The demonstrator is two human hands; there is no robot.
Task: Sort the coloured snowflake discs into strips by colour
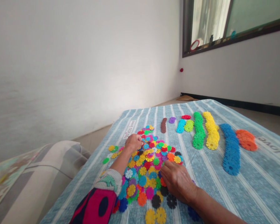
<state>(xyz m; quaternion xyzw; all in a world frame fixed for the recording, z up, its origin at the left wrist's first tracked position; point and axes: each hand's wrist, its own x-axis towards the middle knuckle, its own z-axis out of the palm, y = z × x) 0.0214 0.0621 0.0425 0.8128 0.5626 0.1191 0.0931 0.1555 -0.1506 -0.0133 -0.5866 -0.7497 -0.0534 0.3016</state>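
"With love" runs in dark letters across a pale panel point(130, 129) of the striped cloth point(207, 174), just beyond the left fingers point(139, 139) and a little to their left. Well to the right of the right fingers point(165, 174), a second print point(269, 146) on the same cloth reads "love", upside down, the rest cut off by the edge of view. A small mark point(207, 100) at the cloth's far edge, beyond both hands' fingers, is illegible.

One head-worn camera looks forward and down from close above the blue-and-white striped, cloth-covered counter point(207, 177). It faces plain white walls point(84, 62) beyond.
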